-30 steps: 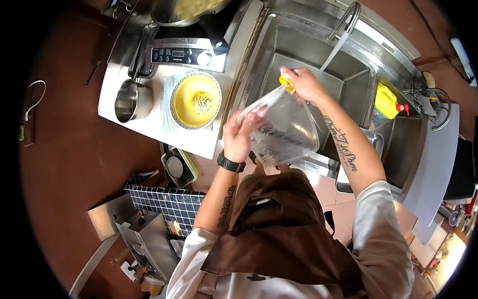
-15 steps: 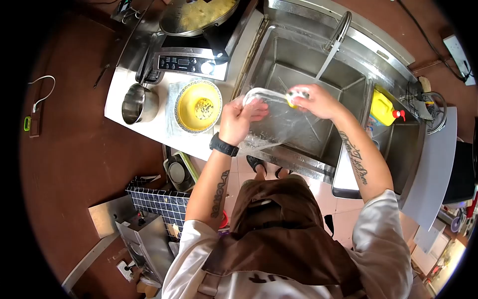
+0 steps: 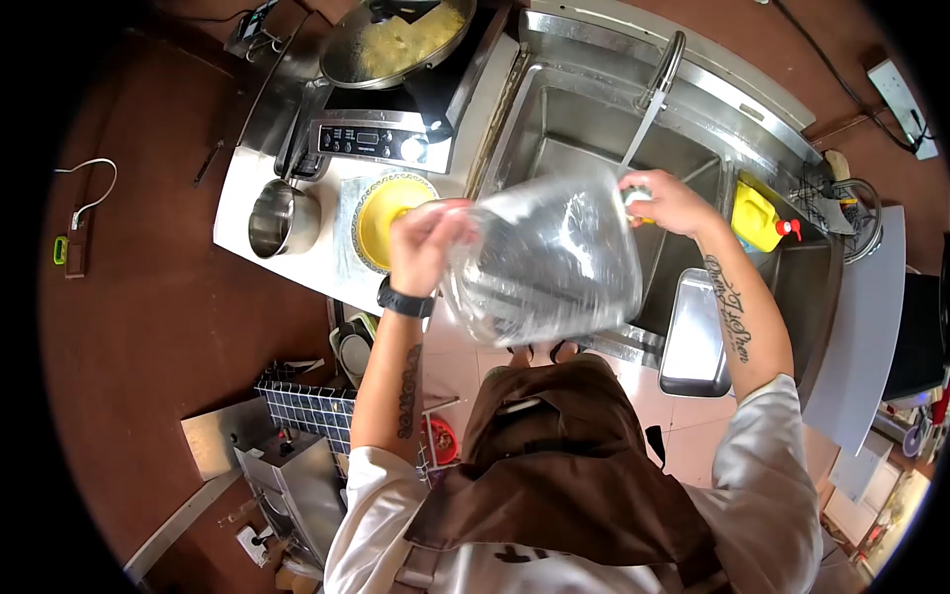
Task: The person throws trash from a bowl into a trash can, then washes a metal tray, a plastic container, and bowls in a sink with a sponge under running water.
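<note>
A clear plastic container (image 3: 554,257), blurred by motion, is held tilted over the front of the sink. At its left edge my left hand (image 3: 427,243) grips it, the fingers partly smeared. My right hand (image 3: 673,203) is closed around a small sponge (image 3: 636,203) with green, white and yellow on it, right against the container's right edge. Water runs from the faucet (image 3: 668,64) in a thin stream just behind my right hand. Behind my left hand stands a yellow bowl (image 3: 374,220) with a patterned rim, partly covered by that hand.
The metal sink (image 3: 584,158) lies ahead. A yellow bottle (image 3: 755,216) with a red cap and a metal tray (image 3: 696,332) are on the right. To the left are a steel pot (image 3: 284,220), an induction cooker (image 3: 381,141) and a lidded pan (image 3: 396,45).
The container has turned and swung toward me, showing its broad side. My left hand has moved left and down, my right hand to the right with the sponge.
</note>
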Demonstrator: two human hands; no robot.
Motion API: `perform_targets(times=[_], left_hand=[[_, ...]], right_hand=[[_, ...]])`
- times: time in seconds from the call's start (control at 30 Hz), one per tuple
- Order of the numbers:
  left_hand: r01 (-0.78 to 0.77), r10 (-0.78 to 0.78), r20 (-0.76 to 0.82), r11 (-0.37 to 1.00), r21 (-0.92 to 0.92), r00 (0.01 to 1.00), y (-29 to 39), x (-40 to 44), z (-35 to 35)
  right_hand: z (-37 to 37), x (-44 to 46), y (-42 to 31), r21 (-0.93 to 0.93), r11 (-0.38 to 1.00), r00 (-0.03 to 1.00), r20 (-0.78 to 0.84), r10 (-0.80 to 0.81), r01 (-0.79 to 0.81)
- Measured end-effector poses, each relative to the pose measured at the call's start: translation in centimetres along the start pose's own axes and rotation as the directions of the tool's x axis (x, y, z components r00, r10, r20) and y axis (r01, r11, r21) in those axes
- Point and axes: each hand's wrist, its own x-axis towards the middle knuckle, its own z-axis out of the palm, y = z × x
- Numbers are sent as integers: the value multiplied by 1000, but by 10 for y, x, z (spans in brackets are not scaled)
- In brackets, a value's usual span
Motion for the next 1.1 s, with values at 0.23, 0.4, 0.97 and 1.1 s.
perform_targets(times=[0.23, 0.4, 0.97, 1.1], left_hand=[[52, -51, -143, 999, 4, 988, -12, -13, 13], [155, -198, 287, 974, 164, 937, -13, 0, 41], [70, -103, 170, 980, 189, 980, 37, 44, 106], [99, -106, 53, 988, 119, 993, 28, 40, 110]], right_hand=[[17, -7, -46, 613, 788, 984, -165, 62, 53], [15, 6, -62, 180, 972, 986, -96, -137, 153], [29, 21, -97, -80, 896, 892, -91, -442, 436], [22, 8, -101, -317, 918, 947, -133, -291, 238]])
